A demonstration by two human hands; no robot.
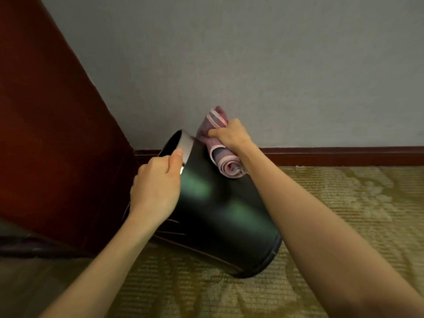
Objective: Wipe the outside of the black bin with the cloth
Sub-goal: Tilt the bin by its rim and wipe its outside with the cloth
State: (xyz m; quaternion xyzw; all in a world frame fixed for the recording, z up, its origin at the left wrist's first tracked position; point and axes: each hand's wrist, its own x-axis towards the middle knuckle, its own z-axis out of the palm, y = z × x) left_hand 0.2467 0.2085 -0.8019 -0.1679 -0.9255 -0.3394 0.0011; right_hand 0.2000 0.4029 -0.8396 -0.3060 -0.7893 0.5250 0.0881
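Note:
The glossy black bin (220, 210) is tipped over, its metal-rimmed mouth pointing up and left toward the wall and its base resting low on the carpet. My left hand (158, 182) grips the silver rim, thumb on the outside. My right hand (229, 135) is closed around a folded pink and grey striped cloth (220, 157). The cloth presses against the bin's upper right side, just below the rim.
A dark red-brown wooden panel (50, 125) stands close on the left, almost touching the bin. A grey wall (252, 65) with a dark red skirting board (344, 156) runs behind. Patterned olive carpet (332, 214) covers the floor to the right and front.

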